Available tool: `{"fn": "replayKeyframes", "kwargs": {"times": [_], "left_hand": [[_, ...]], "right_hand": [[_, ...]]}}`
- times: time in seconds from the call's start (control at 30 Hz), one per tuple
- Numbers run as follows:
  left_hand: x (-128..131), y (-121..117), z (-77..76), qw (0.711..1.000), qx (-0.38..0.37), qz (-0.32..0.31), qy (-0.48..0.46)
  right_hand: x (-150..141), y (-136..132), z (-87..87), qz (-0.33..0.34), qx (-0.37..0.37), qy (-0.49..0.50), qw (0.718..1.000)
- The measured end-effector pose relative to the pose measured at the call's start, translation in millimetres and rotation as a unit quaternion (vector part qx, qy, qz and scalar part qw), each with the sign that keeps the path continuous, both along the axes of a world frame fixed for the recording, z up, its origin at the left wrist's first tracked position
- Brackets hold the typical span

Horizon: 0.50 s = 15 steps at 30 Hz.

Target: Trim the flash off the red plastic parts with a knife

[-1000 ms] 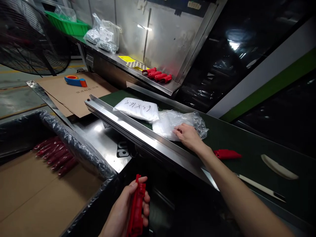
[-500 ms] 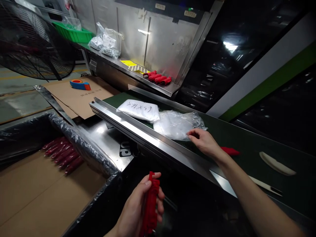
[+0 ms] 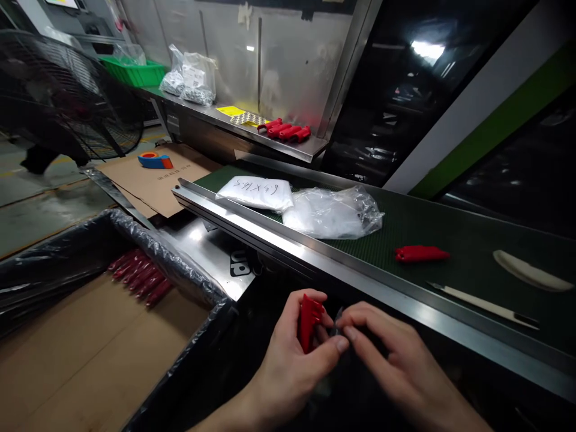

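In front of the conveyor, my left hand [image 3: 292, 354] is closed around a red plastic part [image 3: 308, 321] with several small prongs along one side. My right hand [image 3: 382, 348] pinches the edge of a thin, clear plastic bag [image 3: 337, 324]; its fingertips meet my left thumb and fingers there, and most of the bag is hidden. Beyond the hands, an opened pack of clear bags [image 3: 333, 213] lies on the green belt [image 3: 382, 246], touching a white pack with handwriting [image 3: 255, 192]. Another red part [image 3: 422, 254] rests on the belt to the right.
A knife with a pale handle [image 3: 486, 305] and a curved cream-coloured piece [image 3: 531, 270] lie on the belt's right. At left, a plastic-lined box [image 3: 180, 264] holds several bagged red parts [image 3: 139, 277]. A tape dispenser [image 3: 155, 160] sits on cardboard; more red parts [image 3: 284, 130] occupy the shelf.
My right hand has left the pack of bags and come down to my left hand, with a clear bag between its fingers. My left hand has risen and shifted right with the red part.
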<state>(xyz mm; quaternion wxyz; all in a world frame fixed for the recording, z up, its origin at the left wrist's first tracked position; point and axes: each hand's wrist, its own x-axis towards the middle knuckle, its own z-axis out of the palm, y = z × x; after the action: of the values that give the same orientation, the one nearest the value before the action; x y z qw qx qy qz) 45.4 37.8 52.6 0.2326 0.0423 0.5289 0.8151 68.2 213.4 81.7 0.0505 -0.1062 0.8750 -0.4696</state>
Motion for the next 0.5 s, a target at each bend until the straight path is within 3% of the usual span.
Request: {"fn": "replayKeyframes", "kwargs": {"times": [0.1, 0.23, 0.37, 0.5], "left_hand": [[7.7, -2.3, -4.2, 0.998, -0.017, -0.053, -0.036], [12.8, -4.2, -12.0, 0.99, -0.078, -0.07, -0.097], [12.2, 1.0, -22.5, 0.985, -0.164, -0.028, -0.044], [12.2, 7.9, -27.9, 0.973, -0.227, -0.013, 0.044]], "right_hand": [[27.0, -8.8, -22.3, -0.023, -0.045, 0.008, 0.999], [40.7, -7.9, -39.4, -0.08, -0.031, -0.011, 0.996], [47.5, -7.5, -41.9, -0.157, 0.05, 0.063, 0.984], [50.8, -11.3, -37.4, -0.192, 0.117, 0.154, 0.962]]}}
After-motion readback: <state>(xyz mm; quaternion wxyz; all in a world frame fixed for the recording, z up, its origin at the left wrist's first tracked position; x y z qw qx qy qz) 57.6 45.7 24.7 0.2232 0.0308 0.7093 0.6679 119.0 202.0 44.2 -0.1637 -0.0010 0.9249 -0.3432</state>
